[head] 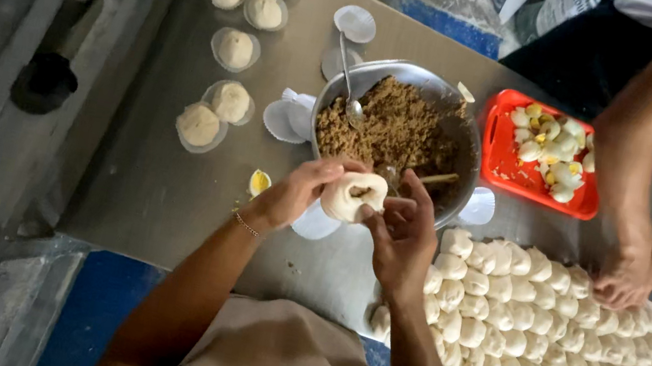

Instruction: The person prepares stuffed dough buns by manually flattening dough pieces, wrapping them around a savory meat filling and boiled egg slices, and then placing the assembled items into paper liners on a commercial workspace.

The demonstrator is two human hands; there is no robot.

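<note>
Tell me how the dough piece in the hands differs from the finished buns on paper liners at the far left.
The dough piece is open, with brown filling showing in its middle; the finished buns are closed, smooth rounds. The piece is held up between the left hand and right hand; the buns rest on liners on the table. Both are pale dough.

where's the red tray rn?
Head view, upper right: the red tray of cut egg pieces sits on the metal table, just right of the filling bowl, above the dough rows.

Person: wore a tan garment (pixel 285 363); forearms bare; thin bead bracelet (pixel 247 225) circled the left wrist.
</note>
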